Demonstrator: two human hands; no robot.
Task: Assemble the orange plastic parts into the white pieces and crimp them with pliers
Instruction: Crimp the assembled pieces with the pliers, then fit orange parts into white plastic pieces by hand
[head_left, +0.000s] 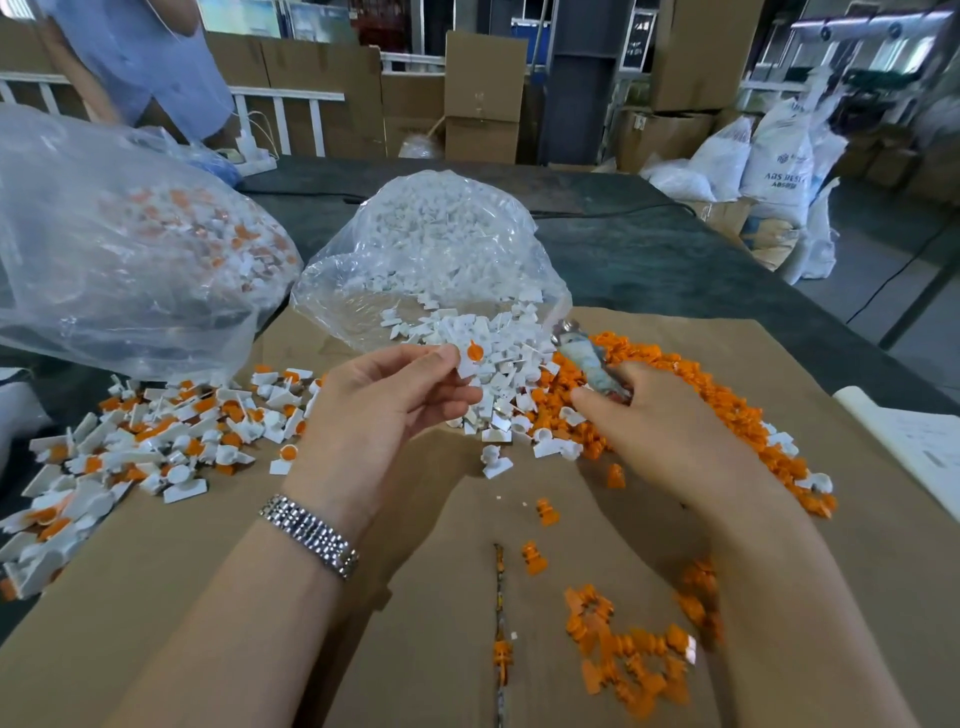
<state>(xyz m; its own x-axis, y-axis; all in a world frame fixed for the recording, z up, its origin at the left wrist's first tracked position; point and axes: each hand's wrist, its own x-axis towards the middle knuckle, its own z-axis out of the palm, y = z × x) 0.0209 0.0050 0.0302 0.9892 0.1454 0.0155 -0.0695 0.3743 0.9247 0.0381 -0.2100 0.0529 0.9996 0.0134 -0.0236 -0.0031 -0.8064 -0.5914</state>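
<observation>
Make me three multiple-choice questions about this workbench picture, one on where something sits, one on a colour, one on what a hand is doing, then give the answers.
1. Where does the pile of finished pieces lie?
A. left of the left hand
B. inside the middle bag
C. on the far floor

2. What colour is the insert in the held piece?
A. blue
B. orange
C. green

3. What is the right hand doing?
A. resting flat and empty
B. gripping the pliers
C. lifting a bag

Answers: 1 A, the mixed white and orange heap sits left of the left hand. 2 B, an orange disc shows in the white part. 3 B, its fingers curl round the handle.
</observation>
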